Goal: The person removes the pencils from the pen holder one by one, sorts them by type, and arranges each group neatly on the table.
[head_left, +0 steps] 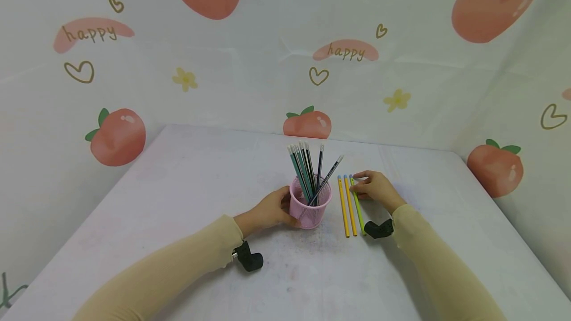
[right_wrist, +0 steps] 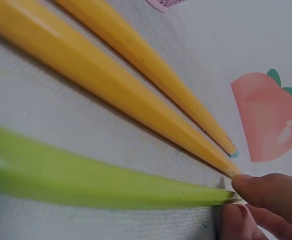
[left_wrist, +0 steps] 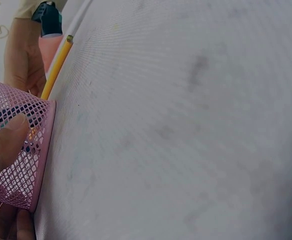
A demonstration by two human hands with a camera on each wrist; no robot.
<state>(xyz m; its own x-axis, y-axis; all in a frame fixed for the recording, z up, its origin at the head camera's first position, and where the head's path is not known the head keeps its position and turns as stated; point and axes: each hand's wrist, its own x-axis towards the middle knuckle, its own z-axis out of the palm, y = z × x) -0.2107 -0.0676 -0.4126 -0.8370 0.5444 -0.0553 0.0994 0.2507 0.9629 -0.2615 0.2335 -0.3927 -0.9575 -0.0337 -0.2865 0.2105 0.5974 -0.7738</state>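
Note:
My left hand (head_left: 269, 210) holds a pink mesh pencil cup (head_left: 308, 218) from its left side, thumb and fingers around the wall. Several dark and teal pencils (head_left: 305, 175) stand in the cup, white eraser ends up, one leaning right. To the right of the cup, a green pencil (head_left: 358, 209) lies on the table. My right hand (head_left: 376, 189) pinches it near its far, eraser end; in the right wrist view the thumb (right_wrist: 258, 189) and a finger sit on either side of that end. Two yellow pencils (head_left: 350, 207) lie alongside, left of the green one.
The white tabletop (head_left: 214, 172) meets a printed backdrop cloth (head_left: 250, 83) at the back, with peaches, hearts and flowers on it. A black wrist camera (head_left: 250, 257) sits on the left wrist, and another camera (head_left: 379, 229) on the right.

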